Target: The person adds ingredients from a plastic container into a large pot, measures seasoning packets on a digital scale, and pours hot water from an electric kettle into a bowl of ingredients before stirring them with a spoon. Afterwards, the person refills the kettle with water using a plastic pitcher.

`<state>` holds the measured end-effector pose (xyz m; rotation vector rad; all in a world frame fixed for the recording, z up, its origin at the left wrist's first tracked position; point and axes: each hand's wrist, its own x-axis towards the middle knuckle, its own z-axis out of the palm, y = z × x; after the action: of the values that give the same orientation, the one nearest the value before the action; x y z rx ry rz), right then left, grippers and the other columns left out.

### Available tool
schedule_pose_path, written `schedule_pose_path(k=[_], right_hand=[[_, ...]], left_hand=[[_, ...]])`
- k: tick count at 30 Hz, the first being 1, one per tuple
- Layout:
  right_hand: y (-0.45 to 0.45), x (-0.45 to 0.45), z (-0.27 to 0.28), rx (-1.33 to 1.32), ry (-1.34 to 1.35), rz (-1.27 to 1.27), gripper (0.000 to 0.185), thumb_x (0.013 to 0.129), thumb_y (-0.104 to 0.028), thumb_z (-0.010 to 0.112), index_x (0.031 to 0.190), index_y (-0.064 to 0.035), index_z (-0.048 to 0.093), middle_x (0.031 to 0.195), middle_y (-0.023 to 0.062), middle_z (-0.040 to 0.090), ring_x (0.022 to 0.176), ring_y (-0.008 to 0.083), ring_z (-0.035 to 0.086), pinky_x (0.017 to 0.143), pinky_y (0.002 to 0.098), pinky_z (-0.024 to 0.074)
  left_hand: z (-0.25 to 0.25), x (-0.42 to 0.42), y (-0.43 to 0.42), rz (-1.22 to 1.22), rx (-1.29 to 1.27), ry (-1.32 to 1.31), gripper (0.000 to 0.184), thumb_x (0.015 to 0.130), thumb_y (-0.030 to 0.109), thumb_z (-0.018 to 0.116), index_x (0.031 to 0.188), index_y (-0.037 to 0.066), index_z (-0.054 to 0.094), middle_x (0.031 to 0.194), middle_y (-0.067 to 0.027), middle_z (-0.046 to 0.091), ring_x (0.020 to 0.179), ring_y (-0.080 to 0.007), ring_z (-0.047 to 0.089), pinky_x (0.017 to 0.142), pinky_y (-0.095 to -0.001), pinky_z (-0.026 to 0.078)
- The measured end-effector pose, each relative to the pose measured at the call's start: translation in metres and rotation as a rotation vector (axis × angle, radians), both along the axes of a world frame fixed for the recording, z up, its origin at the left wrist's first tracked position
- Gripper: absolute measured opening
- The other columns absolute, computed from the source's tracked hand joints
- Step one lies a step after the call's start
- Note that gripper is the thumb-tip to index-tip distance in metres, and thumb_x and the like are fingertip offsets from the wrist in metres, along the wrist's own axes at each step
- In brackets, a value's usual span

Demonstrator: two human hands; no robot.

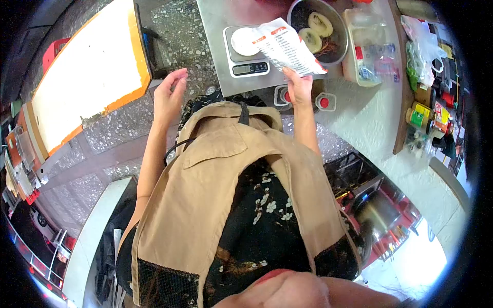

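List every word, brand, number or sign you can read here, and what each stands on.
None can be read with certainty.
White packet in the right hand: rows of print, too small.
Scale: display and button marks, too small.
Red-and-yellow package, far right: characters, too blurred.

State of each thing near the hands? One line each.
Left hand: raised, holding nothing.
Right hand: gripping the packet.
Packet: tilted, overlapping the dish; opening not clear.
White dish: on the scale; contents unclear.
Scale: display unreadable.
Metal bowl: uncovered; pale pieces, brown strands inside.
Plastic bin: uncovered, plastic bags inside.
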<state>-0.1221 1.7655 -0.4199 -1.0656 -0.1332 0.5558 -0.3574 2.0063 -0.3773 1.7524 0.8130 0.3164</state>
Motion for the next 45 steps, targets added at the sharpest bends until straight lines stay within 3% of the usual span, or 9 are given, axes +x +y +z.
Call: schedule_pose_path(k=[12,16,29,34,37,45], right_hand=[[0.004,-0.004,0.007,0.037,0.000,-0.059,0.054,0.066,0.017,0.063,0.116,0.0010,0.050,0.108,0.0096,0.059,0.099,0.0196,0.058,0.088,0.0320,0.0463],[0.005,-0.008,-0.002,-0.124,-0.046,-0.054,0.053,0.066,0.016,0.063,0.115,0.0026,0.049,0.109,0.0103,0.059,0.099,0.0194,0.058,0.087,0.0312,0.0460],[0.004,-0.006,-0.004,0.032,0.039,-0.085,0.052,0.067,0.015,0.062,0.116,0.0008,0.050,0.108,0.0087,0.060,0.097,0.0180,0.058,0.086,0.0308,0.0459],[-0.001,0.002,-0.024,-0.141,-0.039,-0.009,0.055,0.067,0.014,0.063,0.118,0.0009,0.048,0.109,0.0088,0.059,0.097,0.0182,0.058,0.086,0.0305,0.0460],[0.005,0.000,-0.017,-0.118,-0.028,-0.041,0.047,0.068,0.016,0.061,0.113,0.0021,0.052,0.107,0.0107,0.061,0.096,0.0203,0.060,0.088,0.0325,0.0467],[0.006,-0.003,-0.006,-0.025,-0.006,-0.039,0.050,0.069,0.016,0.060,0.115,0.0015,0.051,0.109,0.0100,0.059,0.099,0.0200,0.058,0.087,0.0330,0.0467]], left_hand=[[0.005,0.020,-0.010,-0.060,0.006,-0.009,0.024,0.087,0.009,0.053,0.108,0.000,0.058,0.097,-0.0102,0.064,0.090,-0.0136,0.059,0.080,-0.0252,0.045],[0.011,0.025,-0.013,-0.088,0.040,0.013,0.024,0.086,0.008,0.053,0.109,0.000,0.057,0.097,-0.0104,0.064,0.091,-0.0138,0.059,0.080,-0.0252,0.045],[0.004,0.023,-0.012,-0.064,0.042,0.028,0.025,0.086,0.009,0.053,0.108,0.000,0.058,0.097,-0.0100,0.065,0.090,-0.0143,0.059,0.080,-0.0257,0.045],[0.009,0.028,-0.018,-0.067,0.024,0.032,0.024,0.086,0.009,0.054,0.108,0.001,0.058,0.097,-0.0104,0.065,0.089,-0.0141,0.060,0.079,-0.0257,0.045],[0.013,0.029,-0.019,-0.084,0.050,0.015,0.024,0.086,0.009,0.054,0.108,0.001,0.058,0.097,-0.0105,0.065,0.089,-0.0143,0.060,0.079,-0.0257,0.046],[0.012,0.025,-0.018,-0.087,0.080,0.043,0.025,0.086,0.010,0.054,0.108,0.001,0.058,0.097,-0.0105,0.065,0.090,-0.0156,0.060,0.079,-0.0264,0.046]])
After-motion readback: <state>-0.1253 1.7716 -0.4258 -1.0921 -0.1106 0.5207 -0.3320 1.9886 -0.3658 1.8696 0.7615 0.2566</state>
